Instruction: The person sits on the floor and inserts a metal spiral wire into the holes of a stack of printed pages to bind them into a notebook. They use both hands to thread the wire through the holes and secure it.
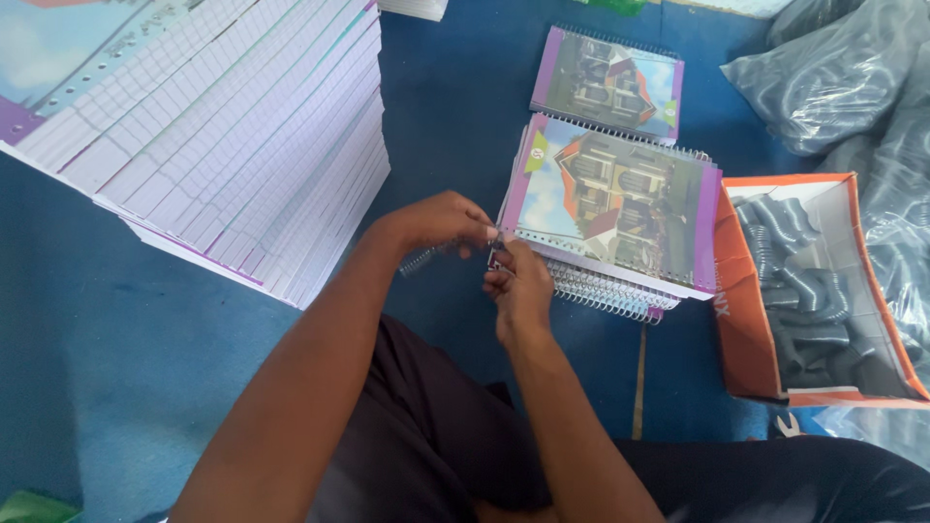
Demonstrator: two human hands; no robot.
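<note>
Blue floor [465, 116] between notebook stacks [610, 208]

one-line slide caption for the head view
Both hands, left and right, work a wire spiral at a notebook corner beside stacked pages.

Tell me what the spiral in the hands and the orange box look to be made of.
Spiral: apparently metal wire, grey, with a dull shine on its coils. Orange box: looks like cardboard, matte, with creased, bent walls and a white inside.
</note>
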